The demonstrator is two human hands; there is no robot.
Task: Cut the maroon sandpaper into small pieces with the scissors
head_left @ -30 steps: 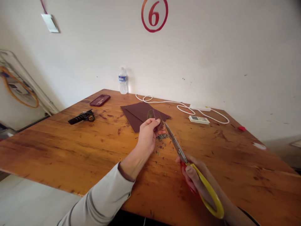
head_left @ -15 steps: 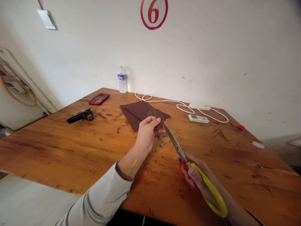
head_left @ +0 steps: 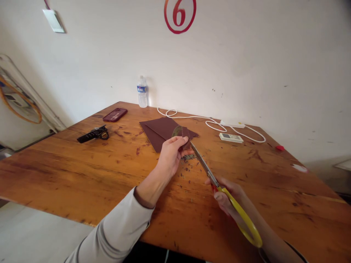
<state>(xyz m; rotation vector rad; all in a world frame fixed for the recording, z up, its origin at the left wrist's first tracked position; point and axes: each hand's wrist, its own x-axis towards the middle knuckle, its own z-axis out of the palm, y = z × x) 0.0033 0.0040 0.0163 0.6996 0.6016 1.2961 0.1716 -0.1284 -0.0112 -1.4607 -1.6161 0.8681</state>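
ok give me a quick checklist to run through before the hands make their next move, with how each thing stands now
1. Left hand pinching the small brown piece: ok.
2. Right hand on the handles of the scissors: ok.
3. Left fingers well away from the blade tips: not ok, the tips are close beside them.
4. Edge of the piece between the blades: cannot tell, too small to see.
5. White cable away from the scissors: ok, it lies over by the wall.
6. Bottle upright: ok.
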